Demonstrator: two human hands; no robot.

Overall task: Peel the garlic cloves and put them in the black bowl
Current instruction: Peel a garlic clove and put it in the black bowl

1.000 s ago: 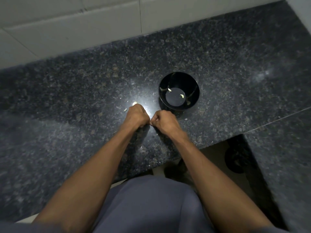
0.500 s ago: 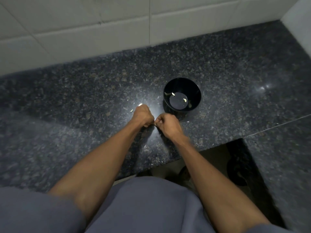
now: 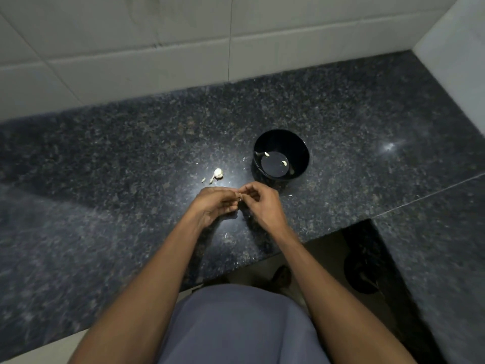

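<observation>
Between the fingertips of both hands sits a small pale garlic clove (image 3: pixel 240 197), pinched from either side. The left hand (image 3: pixel 214 204) curls its fingers toward the clove from the 9 o'clock side; the right hand (image 3: pixel 263 203) meets it from 3 o'clock, thumb and forefinger closed on the clove, the other fingers bent. How much skin is left on the clove is too small to tell.

Just beyond the left hand, at about 11 o'clock from the clove, a broken garlic piece (image 3: pixel 217 173) lies on the dark speckled granite counter (image 3: pixel 105 179), with a small fragment (image 3: pixel 203 179) beside it at its 8 o'clock. At 1 o'clock from the hands, near but apart from them, stands the black bowl (image 3: pixel 301 151), upright, with two peeled cloves (image 3: pixel 267 154) on its floor. Tiny skin flecks (image 3: pixel 244 159) dot the counter at the bowl's 9 o'clock. White wall tiles (image 3: pixel 157 61) rise at 12 o'clock.
</observation>
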